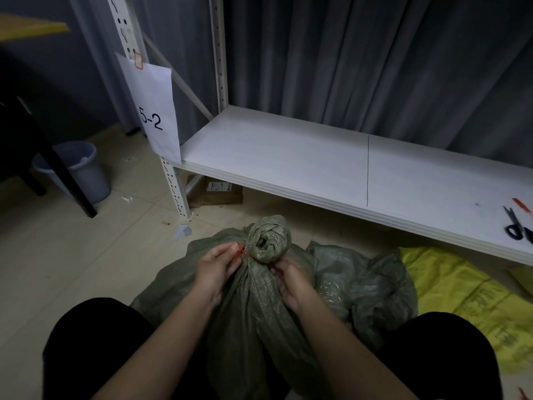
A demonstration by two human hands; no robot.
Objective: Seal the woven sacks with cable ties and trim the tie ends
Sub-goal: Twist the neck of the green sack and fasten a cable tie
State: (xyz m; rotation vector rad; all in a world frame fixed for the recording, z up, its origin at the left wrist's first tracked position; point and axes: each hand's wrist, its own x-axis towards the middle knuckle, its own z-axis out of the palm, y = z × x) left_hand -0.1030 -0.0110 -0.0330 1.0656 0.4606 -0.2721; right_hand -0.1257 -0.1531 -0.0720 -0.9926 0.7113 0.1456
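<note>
A green woven sack [253, 307] stands between my knees, its mouth gathered into a twisted neck [266, 238]. A red cable tie [245, 253] circles the neck. My left hand [216, 265] pinches the tie's end at the neck's left side. On the right side my right hand [288, 280] grips the sack just below the tie. A second green sack [363, 281] lies slumped to the right. Black scissors [516, 225] and a loose red tie [520, 204] lie on the white shelf at the far right.
The low white shelf board [288, 157] runs across in front of grey curtains. A yellow sack [461, 295] lies flat on the floor at right. A grey bin [78, 168] and a black table leg [66, 174] stand at left. A cardboard box [215, 193] sits under the shelf.
</note>
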